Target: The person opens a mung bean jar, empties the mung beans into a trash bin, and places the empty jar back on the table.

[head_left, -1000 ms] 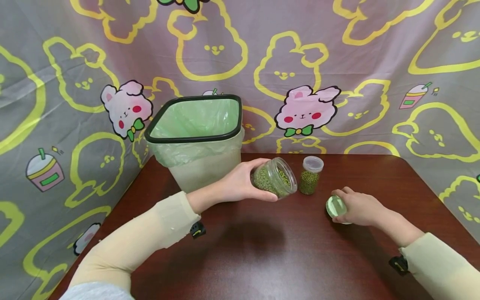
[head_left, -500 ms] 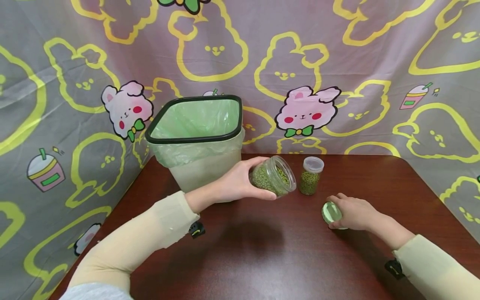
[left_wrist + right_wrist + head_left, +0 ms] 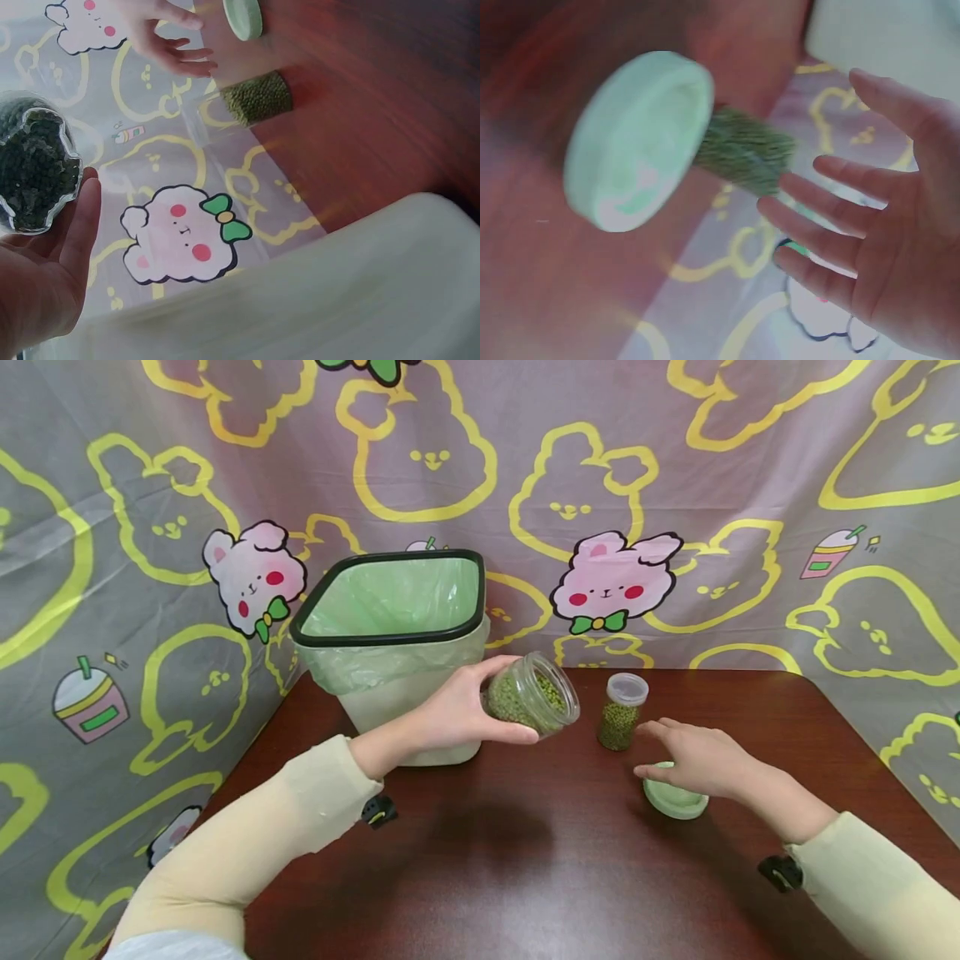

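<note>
The left hand [image 3: 461, 710] grips a clear open jar [image 3: 528, 695] of green beans, tilted with its mouth to the right, held above the table; the left wrist view shows the jar [image 3: 34, 165] at its left edge. The right hand [image 3: 705, 758] holds nothing, its fingers spread just above a pale green lid [image 3: 677, 800] that lies on the table. In the right wrist view the lid [image 3: 641, 142] is apart from the hand [image 3: 877, 225]. A smaller capped jar [image 3: 619, 717] of green beans stands upright between the two hands, near the right fingertips.
A pale bin [image 3: 408, 693] with a black rim and a green liner stands at the back left, behind the left hand. A patterned cloth [image 3: 502, 460] hangs behind and beside the dark red table [image 3: 525, 868].
The right hand has let go of the lid, which sits on the table, and its fingers have spread and lifted. The left hand with the open jar has shifted slightly left and up.
</note>
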`<state>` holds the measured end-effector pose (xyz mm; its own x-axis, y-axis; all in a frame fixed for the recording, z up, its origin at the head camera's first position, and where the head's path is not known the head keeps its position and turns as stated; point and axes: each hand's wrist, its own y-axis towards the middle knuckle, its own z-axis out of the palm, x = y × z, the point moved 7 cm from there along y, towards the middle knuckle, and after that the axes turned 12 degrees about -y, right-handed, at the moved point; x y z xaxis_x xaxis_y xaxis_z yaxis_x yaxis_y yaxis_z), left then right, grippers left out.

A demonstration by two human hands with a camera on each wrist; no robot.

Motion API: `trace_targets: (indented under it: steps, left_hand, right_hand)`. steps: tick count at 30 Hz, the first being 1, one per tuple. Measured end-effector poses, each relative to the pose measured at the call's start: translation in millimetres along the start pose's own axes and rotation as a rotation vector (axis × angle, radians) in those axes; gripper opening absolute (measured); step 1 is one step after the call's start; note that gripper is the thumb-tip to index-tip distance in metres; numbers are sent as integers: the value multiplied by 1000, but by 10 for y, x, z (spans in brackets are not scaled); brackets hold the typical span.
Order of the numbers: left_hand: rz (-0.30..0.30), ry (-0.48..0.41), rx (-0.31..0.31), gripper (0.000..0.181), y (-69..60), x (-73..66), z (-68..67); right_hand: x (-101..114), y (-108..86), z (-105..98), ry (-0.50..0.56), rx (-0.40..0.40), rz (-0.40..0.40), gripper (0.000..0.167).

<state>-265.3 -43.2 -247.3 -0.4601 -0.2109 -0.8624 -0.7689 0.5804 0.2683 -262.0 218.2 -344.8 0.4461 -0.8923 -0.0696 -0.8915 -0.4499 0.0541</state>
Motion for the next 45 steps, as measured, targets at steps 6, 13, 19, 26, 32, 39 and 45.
trace_targets:
  steps: [6,13,19,26,32,39,45]
  left_hand:
    - [44,10,-19,77,-12,-106,-116]
    - [68,-29,-25,73,-55,-237,-278]
    - [72,-35,-54,69,-134,-363,-479]
    - [98,-25,-121,66,-225,-541,-769]
    - [68,1,-211,62,-264,-591,-1050]
    - [64,21,-311,57,-320,-607,-1350]
    - [55,-72,-361,55,-339,-607,-1564]
  right_hand:
    - [154,127,-323,28,-91,-43,54]
    - [444,315,-573,111,-140,-140,44]
    - [704,501,-804,96,-221,-237,49]
    - [845,779,-1199,91,-373,-293,54]
    - [925,1047,-1445,60,-427,-306,60]
    - [1020,1317,-1574,-2,-411,-308,69]
    - [1172,1448,-1653,-36,-389,-310,72]
